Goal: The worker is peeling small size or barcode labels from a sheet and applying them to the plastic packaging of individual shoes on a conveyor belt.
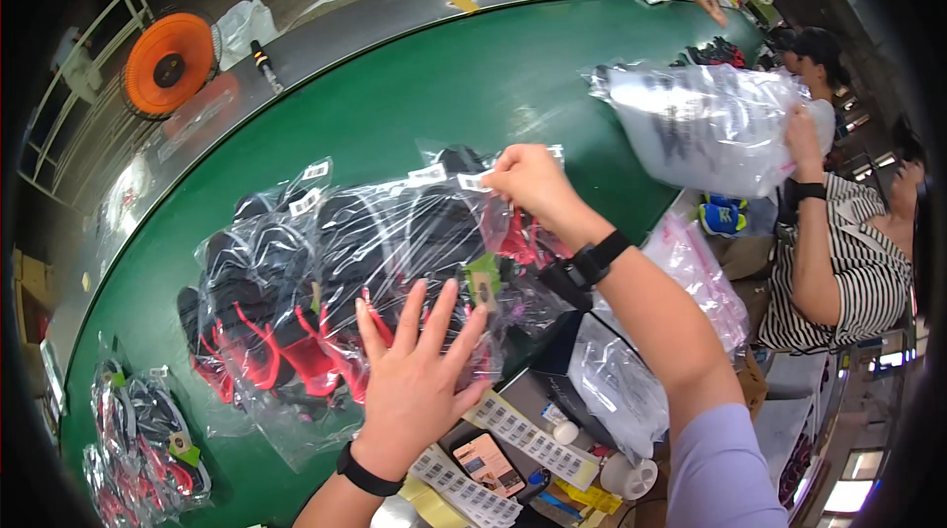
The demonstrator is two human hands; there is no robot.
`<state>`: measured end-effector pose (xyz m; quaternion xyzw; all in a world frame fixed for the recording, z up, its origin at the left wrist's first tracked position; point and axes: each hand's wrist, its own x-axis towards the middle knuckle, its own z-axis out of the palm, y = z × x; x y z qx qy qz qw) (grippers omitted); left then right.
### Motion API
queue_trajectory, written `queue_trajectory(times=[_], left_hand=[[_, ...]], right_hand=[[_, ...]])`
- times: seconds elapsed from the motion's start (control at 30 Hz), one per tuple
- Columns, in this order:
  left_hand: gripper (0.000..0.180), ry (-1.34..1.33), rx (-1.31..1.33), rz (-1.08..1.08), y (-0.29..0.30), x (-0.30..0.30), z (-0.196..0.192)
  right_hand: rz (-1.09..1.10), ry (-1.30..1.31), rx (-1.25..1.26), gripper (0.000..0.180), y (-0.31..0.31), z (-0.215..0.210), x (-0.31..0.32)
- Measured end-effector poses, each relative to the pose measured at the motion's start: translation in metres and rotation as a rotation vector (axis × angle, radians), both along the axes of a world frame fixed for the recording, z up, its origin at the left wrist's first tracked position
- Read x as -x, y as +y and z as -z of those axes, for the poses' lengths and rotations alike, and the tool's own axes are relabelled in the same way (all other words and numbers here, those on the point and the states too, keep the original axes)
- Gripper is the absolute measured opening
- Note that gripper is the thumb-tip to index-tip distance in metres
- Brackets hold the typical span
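Clear plastic bags (380,222) holding what look like black-and-red shoes (281,350) lie in an overlapping row on the green belt. My left hand (419,370) rests on the nearest bag with its fingers spread, beside a green tag (483,281). At that bag's far edge, the thumb and fingers of my right hand (533,188) pinch a small white barcode label (472,183). Similar labels (427,175) are on the neighbouring bags. Glare on the plastic hides part of the contents.
More bagged shoes (148,439) lie at the lower left. Near me are label sheets (533,439), a phone (486,464) and a box with plastic bags (617,385). At the right, a co-worker in stripes holds a large clear bag (700,123). An orange fan (170,64) stands beyond the belt.
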<state>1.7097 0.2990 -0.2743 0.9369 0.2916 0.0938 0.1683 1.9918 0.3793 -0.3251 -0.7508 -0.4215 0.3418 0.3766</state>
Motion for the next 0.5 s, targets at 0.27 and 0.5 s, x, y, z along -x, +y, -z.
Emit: queue_trajectory(times=[0.27, 0.5], left_hand=[[0.081, -0.082, -0.056, -0.06, -0.002, 0.007, -0.012], [0.063, -0.663, -0.065, -0.178, -0.068, 0.102, 0.023]], right_hand=[[0.018, -0.651, -0.189, 0.025, -0.021, -0.055, 0.017], [-0.078, -0.108, -0.191, 0.006, -0.2, -0.086, 0.119]])
